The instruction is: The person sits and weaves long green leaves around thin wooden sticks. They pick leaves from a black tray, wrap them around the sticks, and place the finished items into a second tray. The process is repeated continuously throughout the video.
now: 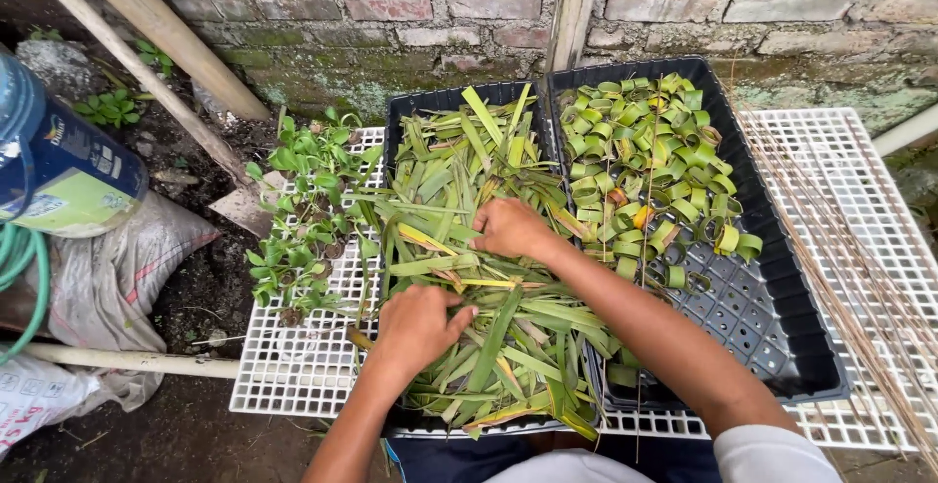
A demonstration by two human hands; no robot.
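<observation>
My left hand [415,327] lies knuckles up on a heap of long green leaf strips [469,200], its fingers curled into them. My right hand [510,229] reaches further back into the same heap and closes on a few strips. The strips fill a black plastic tray [393,117]. Beside it on the right stands a second black tray [782,297], its far half filled with several leaf strips rolled into small green rings [645,151]. Its near half shows a bare perforated bottom.
Both trays rest on a white plastic grid [293,376] that spans the width. Small green seedlings [303,210] sit at its left end. Thin dry sticks [860,278] lie on the right. A brick wall [440,4], bamboo poles [156,63], a blue bottle [49,161] and sacks surround it.
</observation>
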